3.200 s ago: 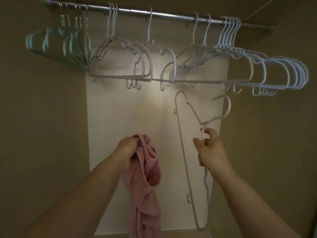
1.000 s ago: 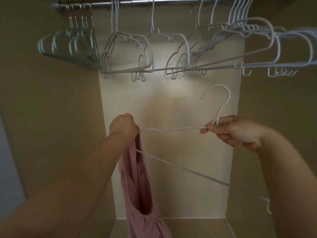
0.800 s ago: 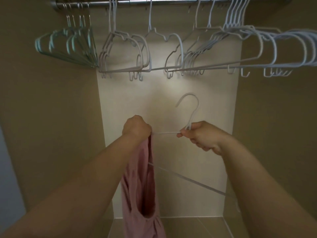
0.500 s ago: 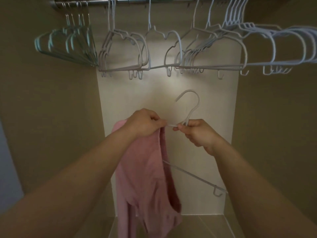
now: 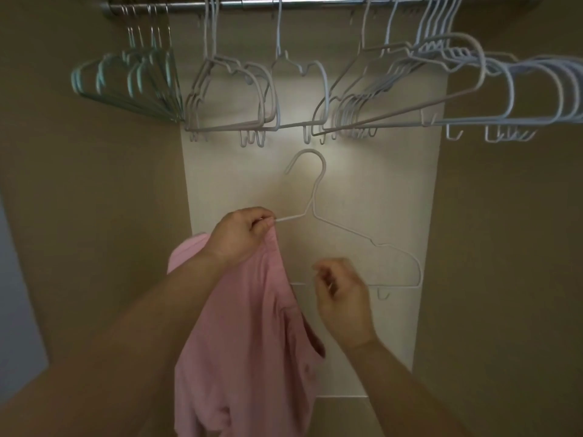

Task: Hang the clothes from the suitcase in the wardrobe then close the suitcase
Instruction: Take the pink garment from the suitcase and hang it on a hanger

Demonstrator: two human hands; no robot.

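Note:
In the wardrobe, a pink garment [image 5: 249, 342] hangs down from my left hand [image 5: 243, 238]. That hand pinches the garment's top edge together with the left shoulder of a white wire hanger [image 5: 315, 190]. The hanger stands upright with its hook pointing up, below the rail. My right hand [image 5: 344, 298] is lower, in front of the hanger's bottom bar and just right of the garment. Its fingers are curled and blurred, so I cannot make out whether it grips the bar. The suitcase is out of view.
A metal rail [image 5: 315, 1] runs across the top. Several teal hangers [image 5: 132, 83] hang at its left, and many white hangers [image 5: 410, 89] fill the middle and right. Brown side walls flank a pale back panel [image 5: 378, 190].
My right hand has let go of the hanger's neck and dropped to its bottom bar. The left hand now holds the hanger upright, with the garment drawn further onto its left shoulder.

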